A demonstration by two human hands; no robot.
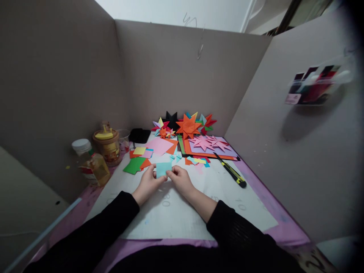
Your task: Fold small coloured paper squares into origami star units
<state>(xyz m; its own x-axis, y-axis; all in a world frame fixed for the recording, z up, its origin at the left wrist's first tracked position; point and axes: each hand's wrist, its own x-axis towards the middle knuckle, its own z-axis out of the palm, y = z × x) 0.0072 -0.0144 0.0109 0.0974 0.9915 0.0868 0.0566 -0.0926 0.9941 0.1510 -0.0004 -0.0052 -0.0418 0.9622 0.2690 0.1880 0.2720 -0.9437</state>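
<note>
Between my two hands, a small light-blue square of paper [163,170] is held up above the white board [184,216]. My left hand [149,180] pinches its left and lower edge. At the lower right corner, the thumb and fingers of my right hand [180,179] are closed on the same paper. Just behind it lie small folded light-blue paper pieces [175,157]. Green paper [133,165] is to the left of my left hand, and small coloured paper strips [199,161] are to the right.
A yellow-black utility knife [231,172] lies at the right. Folded paper stars [188,126] stand at the back; pink stars [202,142] rest on stacked coloured sheets [227,153]. At the left are a bottle [92,163] and a lidded cup [108,146]. Grey partitions [182,72] surround the table.
</note>
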